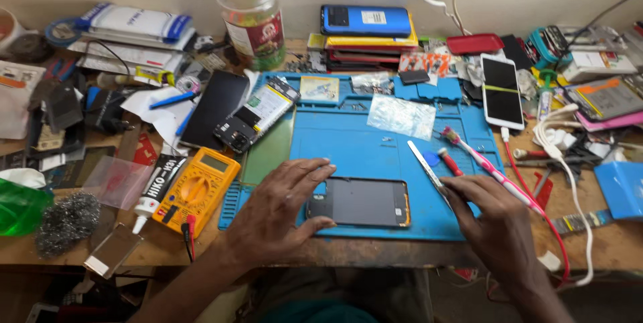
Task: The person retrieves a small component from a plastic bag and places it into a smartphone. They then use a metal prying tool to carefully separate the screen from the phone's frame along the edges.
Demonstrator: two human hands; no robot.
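between left hand [278, 209] and right hand [495, 219], phone [362, 202].

Dark phone screen [362, 201] under my left hand [278, 212] at lower centre; white-lit phone screen [502, 91] upper right; red-labelled jar [251, 18] top centre.

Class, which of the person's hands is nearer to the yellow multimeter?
Left. The left hand lies just right of the multimeter, beside the phone; the right hand is far across the blue mat.
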